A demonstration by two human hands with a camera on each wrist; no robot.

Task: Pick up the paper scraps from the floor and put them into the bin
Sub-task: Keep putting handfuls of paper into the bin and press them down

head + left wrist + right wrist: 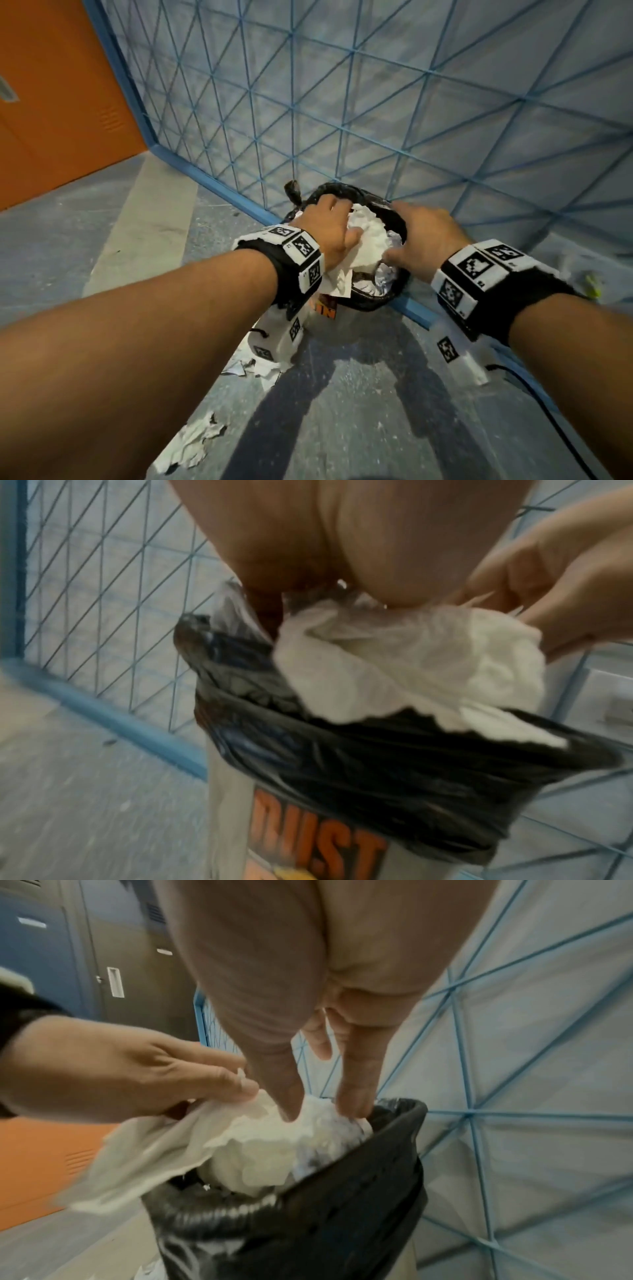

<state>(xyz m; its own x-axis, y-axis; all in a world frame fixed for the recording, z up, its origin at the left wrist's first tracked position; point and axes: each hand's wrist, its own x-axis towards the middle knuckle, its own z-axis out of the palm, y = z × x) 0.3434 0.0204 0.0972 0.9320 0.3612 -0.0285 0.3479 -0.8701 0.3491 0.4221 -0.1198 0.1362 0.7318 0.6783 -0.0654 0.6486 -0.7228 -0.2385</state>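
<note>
Paper scraps point(364, 240) sit bunched in a crumpled white wad right over the mouth of the bin point(394, 294), held between both your hands. Your left hand point(334, 233) grips the near side of the wad, its fingers curled over the paper, and a loose flap hangs out over the bin's rim on that side. Your right hand point(424, 236) comes in from the other side; in the right wrist view its fingertips point(291, 1110) press down into the top of the wad, thumb and fingers closing on it. The bin is lined with a black bag point(394, 772) folded over the rim, and more crumpled paper shows inside, under the wad. It stands against a blue wire mesh panel point(342, 102). Behind your left forearm, more torn scraps on the floor point(191, 442) lie well apart from the bin, on grey concrete. An orange locker point(51, 102) stands off to your left.
</note>
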